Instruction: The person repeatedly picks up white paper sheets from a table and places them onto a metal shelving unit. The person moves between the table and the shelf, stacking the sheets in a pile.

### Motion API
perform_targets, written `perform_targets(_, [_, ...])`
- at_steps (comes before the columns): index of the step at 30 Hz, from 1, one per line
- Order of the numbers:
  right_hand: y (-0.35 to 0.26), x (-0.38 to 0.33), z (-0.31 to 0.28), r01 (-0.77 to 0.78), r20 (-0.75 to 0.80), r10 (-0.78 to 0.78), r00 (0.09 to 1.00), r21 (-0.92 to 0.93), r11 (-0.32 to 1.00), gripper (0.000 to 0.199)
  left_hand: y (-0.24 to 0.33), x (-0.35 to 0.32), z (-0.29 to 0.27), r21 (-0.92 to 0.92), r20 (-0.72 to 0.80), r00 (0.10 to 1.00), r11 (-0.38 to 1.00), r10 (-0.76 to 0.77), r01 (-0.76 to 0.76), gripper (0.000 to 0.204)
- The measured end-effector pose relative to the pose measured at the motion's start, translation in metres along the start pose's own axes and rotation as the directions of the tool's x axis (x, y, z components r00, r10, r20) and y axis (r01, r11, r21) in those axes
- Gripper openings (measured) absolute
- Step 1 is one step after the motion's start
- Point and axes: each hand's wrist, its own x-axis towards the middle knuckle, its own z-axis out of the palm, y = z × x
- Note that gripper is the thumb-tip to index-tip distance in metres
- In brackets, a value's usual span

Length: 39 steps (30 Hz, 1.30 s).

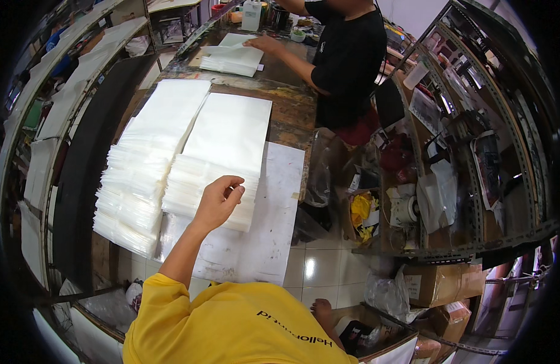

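Observation:
My left hand [219, 200] is over the lower part of the right-hand stack of thin white sheets [228, 127]. Its fingers are loosely curled, thumb and forefinger stand apart, and nothing shows between them. Whether it touches the stack I cannot tell. Alongside lies a taller stack of whitish sheets or sleeves [131, 182], its near layers fanned in many edges. Under the right stack a large smudged white sheet [274, 224] covers the table's near end. Low beside my yellow shirt, my right hand [321, 309] hangs down, its fingers mostly hidden.
Across the paint-stained table [292, 115], a co-worker in black [350, 60] handles another stack of white sheets [231, 60]. A white jug [251, 15] stands behind it. Loaded metal shelves [456, 242] line the right side, with cardboard boxes [438, 285] below. A rack [49, 133] runs along the left.

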Motion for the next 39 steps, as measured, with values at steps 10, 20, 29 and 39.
perform_targets(10, [-0.022,0.000,0.007,-0.058,-0.048,0.062,0.997,0.085,0.995,0.024,0.003,0.056,-0.026,0.346,-0.129,0.939,0.902,0.319,-0.259,0.023])
perform_targets(20, [-0.039,-0.041,0.035,0.095,0.096,-0.080,0.992,-0.167,0.981,0.029,-0.113,0.169,-0.115,0.983,0.130,0.977,0.107,0.171,-0.150,0.044])
perform_targets(29, [0.011,-0.032,0.016,-0.009,-0.105,-0.003,0.994,-0.106,0.994,0.034,-0.213,0.244,-0.174,0.915,0.394,0.918,-0.123,0.054,-0.385,0.023])
perform_targets(39, [-0.153,-0.059,0.018,0.403,-0.143,-0.377,0.915,0.327,0.855,0.031,-0.038,0.198,0.057,0.590,0.534,0.698,0.381,0.477,-0.712,0.016])
